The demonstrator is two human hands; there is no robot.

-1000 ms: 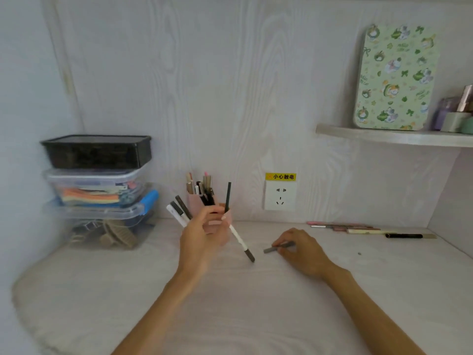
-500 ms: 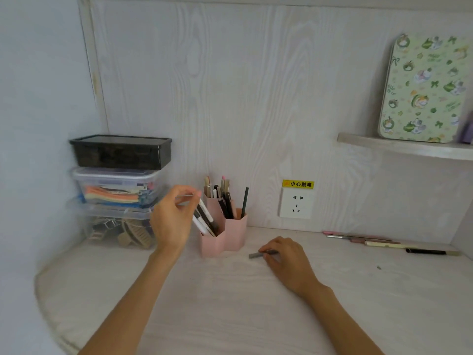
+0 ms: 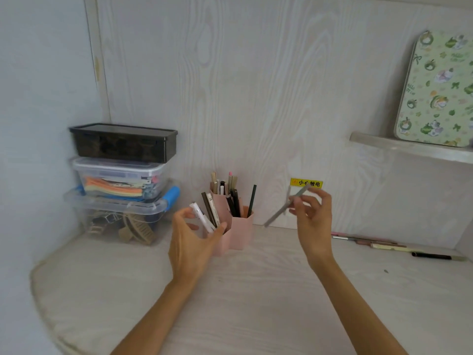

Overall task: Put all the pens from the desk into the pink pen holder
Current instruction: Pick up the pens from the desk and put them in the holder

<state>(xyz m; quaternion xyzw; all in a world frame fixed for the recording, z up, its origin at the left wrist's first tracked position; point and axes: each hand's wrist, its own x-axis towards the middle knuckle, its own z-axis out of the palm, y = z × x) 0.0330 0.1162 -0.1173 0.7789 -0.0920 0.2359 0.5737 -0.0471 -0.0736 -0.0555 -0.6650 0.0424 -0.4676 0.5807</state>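
While the table (image 3: 256, 303) spread pale and wood-grained across the lower field, the stack of plastic storage boxes (image 3: 122, 180) stood in its far left corner against the wall. Next in size, the pink pen holder (image 3: 236, 233) stood near the wall at centre, its several compartments already bristling with upright and leaning pens. The left hand (image 3: 190, 245) hovered just beside the holder's left face, fingers (image 3: 185, 213) loosely spread and thumb extended toward the rim; it held nothing, though whether the thumb touched the holder could not be told. The right hand (image 3: 313, 221) was raised above the table to the right of the holder, its thumb and fingertips pinching a slim grey pen (image 3: 284, 207) near the upper end, the lower end slanting down-left toward the holder; motion blur softened the pen's outline. A row of loose pens (image 3: 399, 248) lay along the wall at far right, well apart from the holder. Judged from its form, the grey pen was light, rigid and smooth, hence prone to swivel in a two-point pinch; a hold nearer mid-barrel would probably steady the tip for entry into a crowded compartment. The remaining pens, lying flat and close together, would likely need lifting by one end.
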